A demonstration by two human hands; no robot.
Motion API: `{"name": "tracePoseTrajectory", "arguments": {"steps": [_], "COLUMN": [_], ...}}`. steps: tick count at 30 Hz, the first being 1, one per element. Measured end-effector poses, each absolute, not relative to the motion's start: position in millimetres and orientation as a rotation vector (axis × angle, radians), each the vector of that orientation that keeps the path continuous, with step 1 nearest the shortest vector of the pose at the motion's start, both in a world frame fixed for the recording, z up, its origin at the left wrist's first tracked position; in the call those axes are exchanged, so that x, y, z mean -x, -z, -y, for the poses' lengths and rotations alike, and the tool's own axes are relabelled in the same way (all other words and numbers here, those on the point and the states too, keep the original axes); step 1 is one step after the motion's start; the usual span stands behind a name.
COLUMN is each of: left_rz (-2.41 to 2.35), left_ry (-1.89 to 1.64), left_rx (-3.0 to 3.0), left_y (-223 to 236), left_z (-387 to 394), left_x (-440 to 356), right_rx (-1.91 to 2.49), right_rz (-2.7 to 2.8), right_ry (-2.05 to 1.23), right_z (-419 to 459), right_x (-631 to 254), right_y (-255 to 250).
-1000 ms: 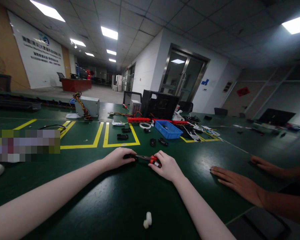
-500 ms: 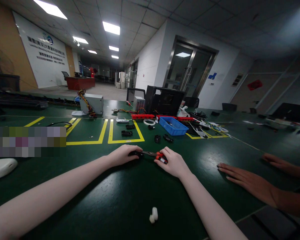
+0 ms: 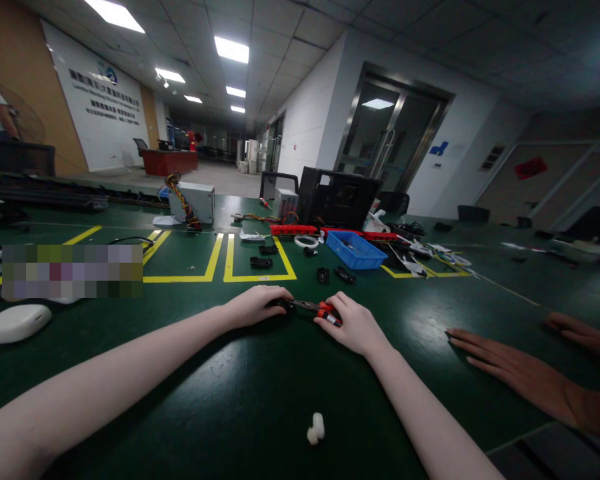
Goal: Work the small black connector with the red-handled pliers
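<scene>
My right hand [image 3: 353, 321] is closed around the red handles of a pair of pliers [image 3: 307, 305], whose metal jaws point left. Between the fingers of my left hand [image 3: 257, 306] is a small black part [image 3: 283, 305], mostly covered by those fingers. The jaws meet the black part at its right end; whether they grip it I cannot tell. Both hands rest low over the green table [image 3: 220, 393]. Just beyond them lie black coiled cables [image 3: 344, 275] and more small black pieces [image 3: 261, 263].
A blue tray [image 3: 356, 251] stands beyond my right hand, before a black computer case [image 3: 336, 198]. Grey power supply [image 3: 194, 204] at the back left. White earbuds [image 3: 318, 425] lie near me, a white case [image 3: 16, 324] at left. Another person's hand [image 3: 505, 363] rests at right.
The whole view has shifted slightly, so the things on the table appear further right. Both hands keep their hold on the pliers and the black part.
</scene>
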State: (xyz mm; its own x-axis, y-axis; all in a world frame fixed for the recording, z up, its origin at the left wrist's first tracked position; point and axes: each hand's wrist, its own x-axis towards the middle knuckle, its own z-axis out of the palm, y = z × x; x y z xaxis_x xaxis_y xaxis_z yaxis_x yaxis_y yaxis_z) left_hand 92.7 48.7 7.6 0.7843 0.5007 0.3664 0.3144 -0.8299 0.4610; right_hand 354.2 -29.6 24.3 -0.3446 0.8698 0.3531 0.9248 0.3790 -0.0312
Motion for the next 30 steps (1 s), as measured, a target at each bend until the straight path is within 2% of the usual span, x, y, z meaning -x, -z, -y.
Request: {"name": "tracePoseTrajectory", "arguments": {"steps": [30], "left_rz": [-0.571], "left_ry": [-0.674], "left_rx": [-2.633], "left_y": [-5.1], "left_z": [-48.6], "left_x": [-94.3], "right_rx": [1.612], "right_rz": [2.338], "right_ry": [0.172], "right_z": [32.1], "right_x": [-354.5], "right_y": [-25.8]}}
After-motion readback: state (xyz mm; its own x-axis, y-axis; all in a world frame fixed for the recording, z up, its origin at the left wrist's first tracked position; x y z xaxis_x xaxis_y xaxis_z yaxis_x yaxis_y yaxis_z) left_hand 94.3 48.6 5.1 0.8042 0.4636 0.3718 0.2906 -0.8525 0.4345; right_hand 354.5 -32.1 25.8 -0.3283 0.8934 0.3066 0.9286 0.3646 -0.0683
